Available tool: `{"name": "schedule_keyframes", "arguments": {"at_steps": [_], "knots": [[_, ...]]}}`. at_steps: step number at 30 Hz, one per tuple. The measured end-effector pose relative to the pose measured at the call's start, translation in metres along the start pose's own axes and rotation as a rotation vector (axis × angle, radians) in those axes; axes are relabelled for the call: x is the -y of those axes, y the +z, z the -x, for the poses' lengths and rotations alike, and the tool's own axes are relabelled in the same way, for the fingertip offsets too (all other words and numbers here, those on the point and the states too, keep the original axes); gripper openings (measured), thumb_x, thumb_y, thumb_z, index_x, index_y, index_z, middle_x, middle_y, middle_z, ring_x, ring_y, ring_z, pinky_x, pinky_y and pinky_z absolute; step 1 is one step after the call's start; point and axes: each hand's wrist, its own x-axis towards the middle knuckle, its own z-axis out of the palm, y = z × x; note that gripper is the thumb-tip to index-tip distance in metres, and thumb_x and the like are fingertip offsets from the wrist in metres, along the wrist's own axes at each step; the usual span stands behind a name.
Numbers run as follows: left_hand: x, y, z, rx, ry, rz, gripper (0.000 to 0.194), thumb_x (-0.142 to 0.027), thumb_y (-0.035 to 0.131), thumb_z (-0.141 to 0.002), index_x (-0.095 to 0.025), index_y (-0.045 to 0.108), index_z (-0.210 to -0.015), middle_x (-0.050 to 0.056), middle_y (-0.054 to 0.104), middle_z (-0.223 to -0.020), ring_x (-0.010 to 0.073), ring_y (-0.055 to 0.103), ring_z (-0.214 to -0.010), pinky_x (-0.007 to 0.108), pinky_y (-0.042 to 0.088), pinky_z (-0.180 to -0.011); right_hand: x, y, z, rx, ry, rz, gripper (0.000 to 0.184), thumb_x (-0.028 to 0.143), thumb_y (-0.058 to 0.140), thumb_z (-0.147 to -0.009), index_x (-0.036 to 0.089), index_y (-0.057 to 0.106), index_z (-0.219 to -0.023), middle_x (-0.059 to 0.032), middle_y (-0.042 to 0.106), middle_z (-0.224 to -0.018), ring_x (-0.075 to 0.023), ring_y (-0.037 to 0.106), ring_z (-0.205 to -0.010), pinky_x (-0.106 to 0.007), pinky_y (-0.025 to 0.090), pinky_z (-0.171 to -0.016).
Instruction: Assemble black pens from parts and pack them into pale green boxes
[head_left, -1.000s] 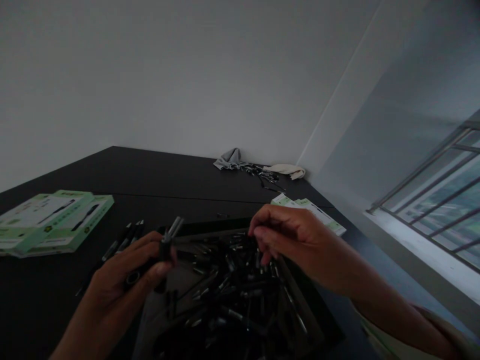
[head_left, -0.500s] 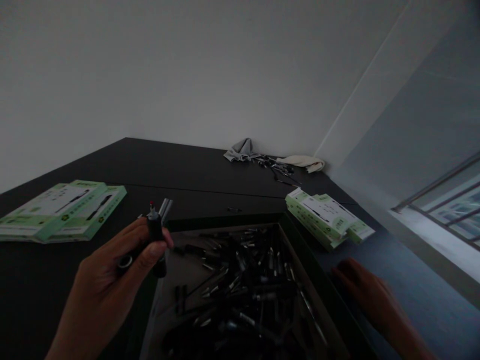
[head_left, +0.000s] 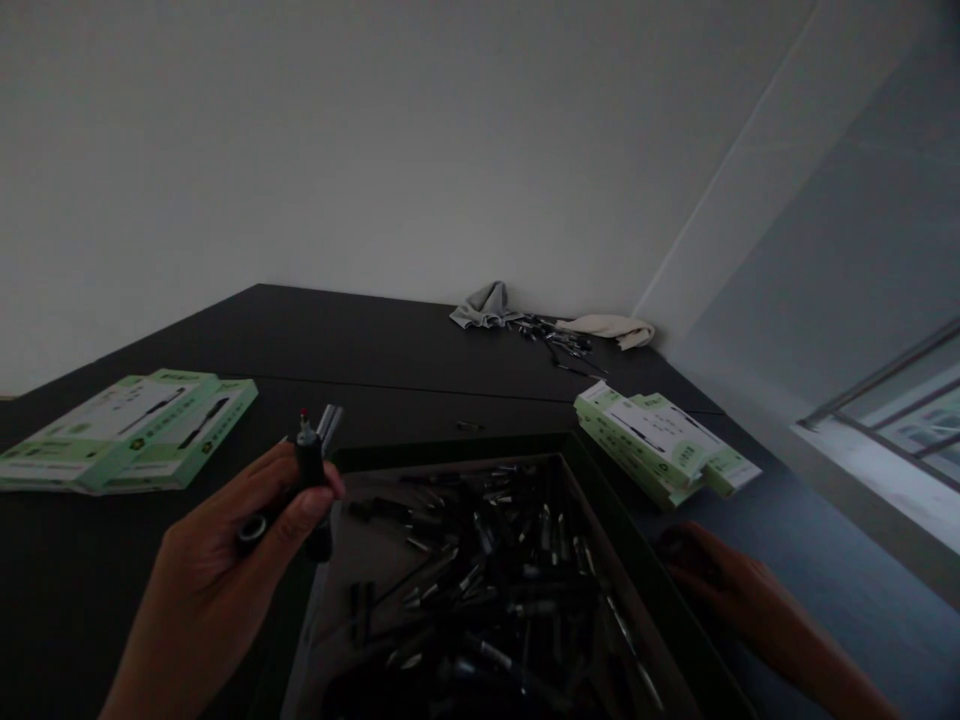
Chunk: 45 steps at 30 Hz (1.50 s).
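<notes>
My left hand (head_left: 221,560) is closed around several dark pen parts, left of an open box (head_left: 611,510). One black pen piece (head_left: 310,460) stands upright in the fingers, with a red tip at its top. Beside it stick up clear, silvery tubes (head_left: 330,425), and the round open end of another black barrel (head_left: 251,530) shows near the palm. Many loose black pens and pen parts (head_left: 480,560) lie jumbled in the box. My right hand (head_left: 739,600) rests low beside the box's right wall, its fingers curled in shadow; what they hold, if anything, is hidden.
Green-and-white pen boxes (head_left: 127,430) lie at the left, with more boxes (head_left: 664,440) at the right. Against the wall are a grey cloth (head_left: 484,305), a pile of pen parts (head_left: 559,335) and a cream cloth (head_left: 611,328). A small dark part (head_left: 470,426) lies behind the box.
The view has shifted slightly, so the table sits a little lower in the picture. My left hand keeps its grip on the pen parts; my right hand stays beside the box's right wall.
</notes>
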Motion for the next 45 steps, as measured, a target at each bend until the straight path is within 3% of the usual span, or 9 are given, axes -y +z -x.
{"name": "schedule_keyframes", "arguments": {"at_steps": [4, 6, 8, 13, 16, 23, 35, 40, 45], "knots": [[0.001, 0.0, 0.003, -0.058, 0.011, 0.024, 0.013, -0.039, 0.056, -0.083, -0.027, 0.062, -0.084, -0.008, 0.062, -0.087, 0.0092, 0.061, -0.083, 0.012, 0.047, -0.072, 0.027, -0.037, -0.004, -0.017, -0.042, 0.033, 0.041, 0.043, 0.051, -0.078, 0.018, 0.056, -0.11, -0.0097, 0.069, -0.079, -0.0237, 0.065, -0.063, -0.034, 0.05, -0.057], [0.002, 0.002, 0.004, -0.107, 0.018, 0.022, 0.012, -0.039, 0.057, -0.082, -0.029, 0.062, -0.084, -0.009, 0.062, -0.087, 0.0086, 0.061, -0.08, 0.012, 0.046, -0.069, 0.065, -0.056, -0.006, -0.083, -0.089, 0.052, 0.039, 0.045, 0.048, -0.081, 0.02, 0.057, -0.109, -0.0107, 0.068, -0.083, -0.0238, 0.065, -0.066, -0.034, 0.05, -0.057], [0.004, 0.004, 0.004, -0.164, 0.027, 0.014, 0.013, -0.041, 0.056, -0.083, -0.03, 0.063, -0.083, -0.009, 0.062, -0.084, 0.0079, 0.06, -0.079, 0.012, 0.045, -0.068, 0.113, -0.065, -0.006, 0.069, -0.184, 0.065, 0.032, 0.042, 0.043, -0.089, 0.021, 0.058, -0.108, -0.01, 0.067, -0.091, -0.023, 0.065, -0.077, -0.033, 0.051, -0.065], [0.003, 0.008, 0.001, -0.187, 0.039, 0.036, 0.013, -0.039, 0.054, -0.085, -0.03, 0.063, -0.084, -0.01, 0.061, -0.077, 0.0059, 0.055, -0.067, 0.014, 0.04, -0.061, 0.216, -0.031, -0.005, 0.607, -0.737, 0.081, 0.046, 0.022, 0.059, -0.085, 0.027, 0.047, -0.13, -0.0066, 0.051, -0.126, -0.0212, 0.054, -0.108, -0.035, 0.045, -0.092], [-0.001, 0.007, -0.001, -0.152, 0.073, 0.053, 0.014, -0.038, 0.054, -0.086, -0.029, 0.063, -0.082, -0.009, 0.06, -0.073, 0.0064, 0.054, -0.064, 0.014, 0.039, -0.057, 0.243, 0.01, -0.002, 0.719, -1.024, 0.133, 0.05, 0.025, 0.062, -0.085, 0.023, 0.047, -0.132, -0.011, 0.049, -0.127, -0.0255, 0.048, -0.116, -0.037, 0.043, -0.096], [-0.004, 0.004, 0.0, -0.117, 0.127, 0.084, 0.012, -0.034, 0.053, -0.087, -0.029, 0.062, -0.081, -0.009, 0.057, -0.073, 0.0063, 0.052, -0.065, 0.013, 0.039, -0.058, 0.253, 0.063, -0.002, 0.608, -1.195, 0.234, 0.03, 0.033, 0.056, -0.088, 0.024, 0.06, -0.116, -0.01, 0.054, -0.115, -0.0282, 0.048, -0.111, -0.042, 0.046, -0.087], [-0.005, 0.003, 0.002, -0.09, 0.124, 0.099, 0.011, -0.034, 0.052, -0.088, -0.034, 0.062, -0.084, -0.009, 0.056, -0.08, 0.0067, 0.052, -0.071, 0.016, 0.04, -0.062, 0.233, 0.037, -0.046, 0.341, -0.824, 0.413, 0.029, 0.008, 0.054, -0.08, 0.013, 0.06, -0.108, -0.0158, 0.046, -0.127, -0.03, 0.04, -0.119, -0.047, 0.04, -0.096], [-0.003, 0.002, 0.003, -0.08, 0.118, 0.085, 0.012, -0.036, 0.052, -0.088, -0.032, 0.062, -0.082, -0.009, 0.056, -0.079, 0.0068, 0.052, -0.07, 0.016, 0.041, -0.061, 0.252, 0.028, -0.022, 0.637, -0.994, 0.273, 0.034, 0.029, 0.066, -0.08, 0.015, 0.058, -0.11, -0.0135, 0.047, -0.126, -0.0301, 0.042, -0.117, -0.047, 0.041, -0.097], [-0.002, 0.004, 0.001, -0.086, 0.126, 0.092, 0.013, -0.033, 0.052, -0.088, -0.032, 0.062, -0.081, -0.009, 0.056, -0.079, 0.0062, 0.053, -0.071, 0.015, 0.041, -0.062, 0.263, 0.036, -0.004, 0.913, -1.026, 0.339, 0.029, 0.019, 0.041, -0.095, 0.017, 0.055, -0.12, -0.0146, 0.049, -0.124, -0.0295, 0.046, -0.117, -0.044, 0.046, -0.092]]}}
